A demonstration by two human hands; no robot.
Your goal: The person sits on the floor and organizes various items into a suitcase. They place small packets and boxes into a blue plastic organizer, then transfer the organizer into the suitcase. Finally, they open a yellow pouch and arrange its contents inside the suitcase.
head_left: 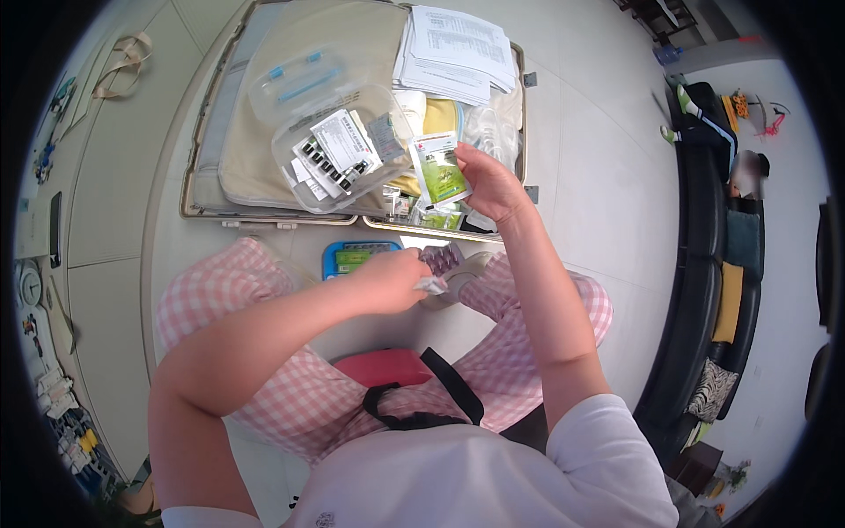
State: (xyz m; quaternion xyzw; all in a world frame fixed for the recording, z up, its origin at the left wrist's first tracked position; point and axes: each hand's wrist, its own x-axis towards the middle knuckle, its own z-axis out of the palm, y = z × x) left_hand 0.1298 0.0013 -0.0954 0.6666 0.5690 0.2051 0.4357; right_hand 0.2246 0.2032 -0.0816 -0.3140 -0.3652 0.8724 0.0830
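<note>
My right hand (490,181) grips a green and white sachet (441,170) by its edge, above the right half of an open suitcase (204,212). Lower down, my left hand (395,280) holds a blister pack of dark capsules (442,259) and a small crumpled silvery packet (432,285). Under and beyond that hand is a blue tray (328,261) with green boxes in it. A clear plastic box (284,155) with its lid tipped back rests on the suitcase's left half, holding small dark-capped vials, cartons and a leaflet.
Stacked printed papers (459,53), a yellow cloth (443,117) and clear plastic bags (492,135) lie in the suitcase. A pink-red object (383,367) is between my legs. Another person sits on the black sofa (696,264) at right; cabinets (109,198) line the left.
</note>
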